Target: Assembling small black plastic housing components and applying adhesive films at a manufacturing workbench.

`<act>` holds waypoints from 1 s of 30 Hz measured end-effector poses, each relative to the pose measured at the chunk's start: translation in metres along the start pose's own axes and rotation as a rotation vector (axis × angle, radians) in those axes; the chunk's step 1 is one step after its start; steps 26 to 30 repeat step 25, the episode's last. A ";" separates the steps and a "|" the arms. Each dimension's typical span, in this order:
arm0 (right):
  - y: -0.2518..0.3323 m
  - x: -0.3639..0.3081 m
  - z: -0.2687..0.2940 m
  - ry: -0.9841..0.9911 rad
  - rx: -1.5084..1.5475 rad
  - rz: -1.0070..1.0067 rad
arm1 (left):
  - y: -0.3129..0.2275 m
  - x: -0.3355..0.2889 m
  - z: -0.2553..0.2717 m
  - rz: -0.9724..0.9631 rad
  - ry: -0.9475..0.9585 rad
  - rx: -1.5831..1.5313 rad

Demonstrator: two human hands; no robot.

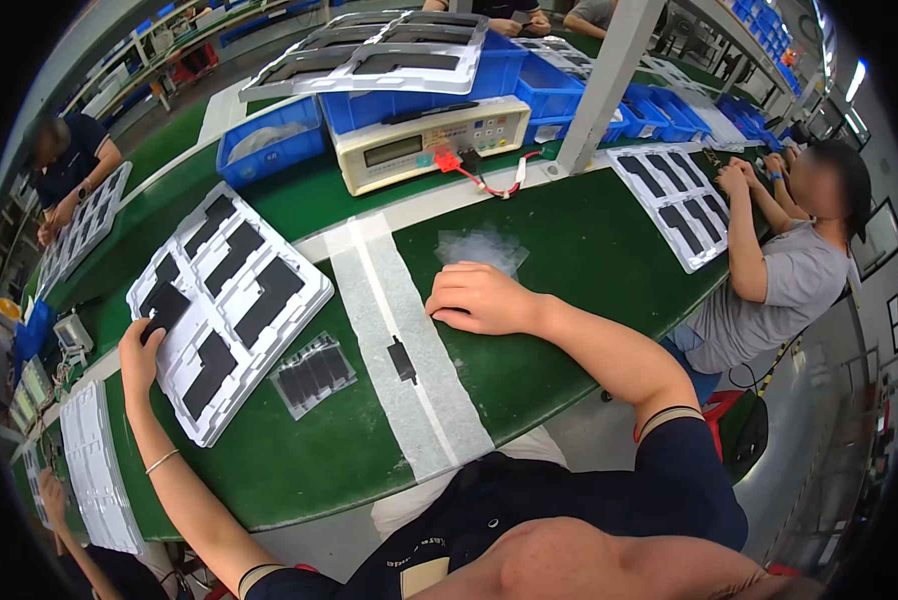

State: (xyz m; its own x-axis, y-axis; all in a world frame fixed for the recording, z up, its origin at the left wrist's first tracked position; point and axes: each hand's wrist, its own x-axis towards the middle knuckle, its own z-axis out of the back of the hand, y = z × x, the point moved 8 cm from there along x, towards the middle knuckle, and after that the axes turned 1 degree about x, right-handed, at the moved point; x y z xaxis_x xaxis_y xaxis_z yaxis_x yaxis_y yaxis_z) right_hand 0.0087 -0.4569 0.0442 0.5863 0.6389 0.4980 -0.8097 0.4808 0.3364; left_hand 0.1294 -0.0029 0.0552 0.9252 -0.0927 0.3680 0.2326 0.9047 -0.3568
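Observation:
My left hand [141,352] grips a flat black L-shaped piece [166,308] at the left side of a white moulded tray [314,290]. Several similar black pieces, such as this black piece [269,300], lie in the tray's recesses. My right hand [484,300] rests on the green table with its fingers curled closed; whatever lies under or in them is hidden. Just beyond it is a loose pile of clear plastic films [484,248]. Between my hands, a small black part [401,360] lies on a pale strip [369,300] across the table.
A clear bag of dark strips [314,376] lies beside the tray. Farther back stand a cream test meter [434,140] with red leads, a blue bin [274,142] and a raised white tray [369,55]. A grey post [609,90] rises behind. Co-workers sit at right [794,260] and left.

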 end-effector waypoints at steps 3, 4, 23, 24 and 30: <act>-0.002 0.006 0.003 -0.017 0.037 -0.024 | 0.007 0.005 0.011 0.177 -0.062 -0.408; -0.003 0.009 0.007 -0.022 0.090 -0.042 | -0.004 0.007 0.018 0.190 -0.215 -0.620; 0.003 0.008 -0.013 -0.110 0.782 -0.391 | -0.277 -0.103 -0.109 0.085 0.827 -0.848; 0.001 0.007 -0.015 -0.092 0.753 -0.418 | -0.276 -0.103 -0.110 0.073 0.802 -0.858; -0.002 0.005 -0.019 -0.072 0.725 -0.445 | -0.276 -0.104 -0.112 0.061 0.775 -0.868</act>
